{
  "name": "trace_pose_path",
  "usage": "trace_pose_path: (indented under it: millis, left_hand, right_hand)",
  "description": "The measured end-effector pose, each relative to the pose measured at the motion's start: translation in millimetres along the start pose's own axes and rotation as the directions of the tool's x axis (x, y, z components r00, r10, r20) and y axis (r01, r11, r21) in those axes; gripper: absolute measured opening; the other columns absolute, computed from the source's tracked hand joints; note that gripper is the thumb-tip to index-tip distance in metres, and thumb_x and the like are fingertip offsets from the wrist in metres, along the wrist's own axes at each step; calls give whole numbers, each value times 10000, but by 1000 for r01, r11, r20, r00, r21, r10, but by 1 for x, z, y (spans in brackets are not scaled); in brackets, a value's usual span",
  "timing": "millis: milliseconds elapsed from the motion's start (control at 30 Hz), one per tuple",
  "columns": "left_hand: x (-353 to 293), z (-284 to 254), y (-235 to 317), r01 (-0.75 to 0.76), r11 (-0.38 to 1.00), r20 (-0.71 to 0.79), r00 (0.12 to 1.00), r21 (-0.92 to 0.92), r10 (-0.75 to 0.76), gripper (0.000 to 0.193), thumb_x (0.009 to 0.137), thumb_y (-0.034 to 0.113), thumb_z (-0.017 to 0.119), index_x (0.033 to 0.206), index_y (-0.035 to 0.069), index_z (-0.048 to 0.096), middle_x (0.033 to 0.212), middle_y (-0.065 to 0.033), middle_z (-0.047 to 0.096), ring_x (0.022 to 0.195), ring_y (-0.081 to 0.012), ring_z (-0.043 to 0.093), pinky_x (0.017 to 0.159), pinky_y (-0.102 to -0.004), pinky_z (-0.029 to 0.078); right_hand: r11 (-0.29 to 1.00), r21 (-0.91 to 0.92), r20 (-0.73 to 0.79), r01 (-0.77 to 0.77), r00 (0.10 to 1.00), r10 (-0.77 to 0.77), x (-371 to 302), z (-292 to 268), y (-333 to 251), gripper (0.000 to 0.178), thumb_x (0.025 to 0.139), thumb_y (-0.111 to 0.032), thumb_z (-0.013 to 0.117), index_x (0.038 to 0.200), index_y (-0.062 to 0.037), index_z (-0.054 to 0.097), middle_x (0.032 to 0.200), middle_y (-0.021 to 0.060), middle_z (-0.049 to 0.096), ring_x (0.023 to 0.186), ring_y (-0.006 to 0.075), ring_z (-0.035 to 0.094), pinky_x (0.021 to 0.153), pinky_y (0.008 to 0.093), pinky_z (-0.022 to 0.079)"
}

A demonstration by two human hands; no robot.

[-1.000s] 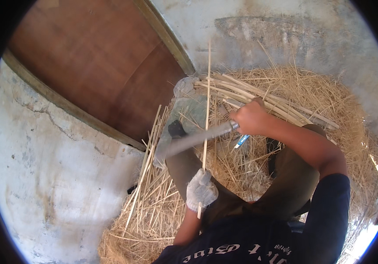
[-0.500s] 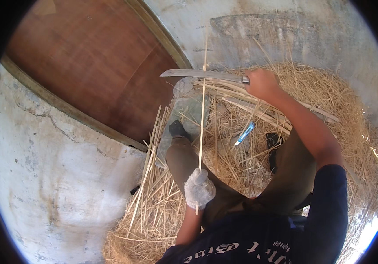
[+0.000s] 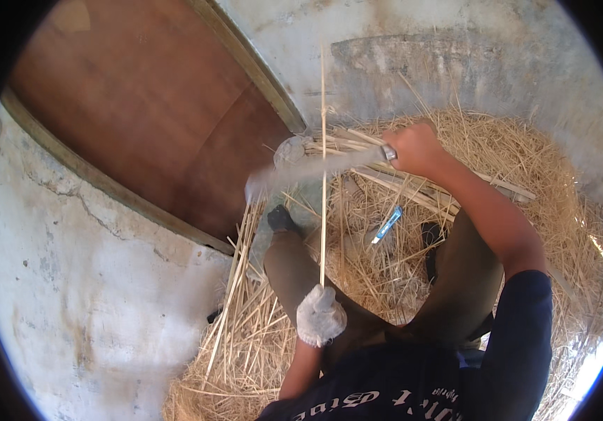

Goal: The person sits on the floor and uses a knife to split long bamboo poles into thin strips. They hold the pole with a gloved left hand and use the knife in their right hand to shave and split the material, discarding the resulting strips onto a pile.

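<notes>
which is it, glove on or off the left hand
On: the whitish glove covers the left hand, closed around the pale strip; the right hand is bare.

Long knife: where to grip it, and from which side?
By the handle, I'd say, from the right with a full wrap. The long blade reaches leftward from it, so the right end keeps fingers clear; the right hand is closed there. Blade motion blur hides which edge is sharp.
</notes>
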State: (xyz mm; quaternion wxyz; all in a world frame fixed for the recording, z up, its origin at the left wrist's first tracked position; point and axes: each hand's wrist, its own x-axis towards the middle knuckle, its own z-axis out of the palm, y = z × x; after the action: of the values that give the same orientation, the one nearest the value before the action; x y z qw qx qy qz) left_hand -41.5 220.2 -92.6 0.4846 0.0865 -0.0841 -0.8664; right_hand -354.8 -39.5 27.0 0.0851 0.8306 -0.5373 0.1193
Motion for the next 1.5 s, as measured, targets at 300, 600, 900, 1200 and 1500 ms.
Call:
trace_pose_path:
  millis: [300,600,900,1200,1500]
  left_hand:
    - [-7,-8,-16,128,989,31,992,-77,-126,478,1101,438,355,710,171,421,471,16,338,312,-172,311,319,-335,275]
    - [-67,-22,-47,278,954,94,959,-115,-268,475,1100,429,379,710,163,430,512,11,383,315,-160,330,299,-305,294]
    - [-138,-9,-38,339,941,-501,816,12,-287,450,1059,445,518,730,142,467,580,-6,478,405,-147,403,382,-294,332]
    - [-223,-76,-20,360,911,-455,789,-202,-412,439,1068,408,512,730,127,504,561,13,462,468,-127,441,457,-270,336]
    - [-258,-42,-44,327,945,-801,569,12,-187,447,1065,393,513,710,120,523,548,16,455,473,-127,440,473,-279,325]
  right_hand:
    - [969,74,-114,-235,963,243,7,-1,20,207,854,-232,655,1014,-130,738,709,82,699,670,221,712,639,449,561]
    - [884,159,-113,-440,881,459,11,11,82,243,893,-298,670,1040,-125,755,774,100,724,719,242,723,727,461,589]
    - [537,347,104,-769,600,793,-5,80,175,314,887,-288,659,1101,-77,752,1008,153,759,998,337,735,882,475,570]
    - [931,111,257,-346,915,310,-8,32,107,256,882,-248,671,1093,-137,766,998,134,750,992,309,733,862,454,581]
    - [312,343,170,-886,385,907,-5,58,139,287,895,-290,659,1081,-101,767,1015,146,757,958,321,738,838,458,576]
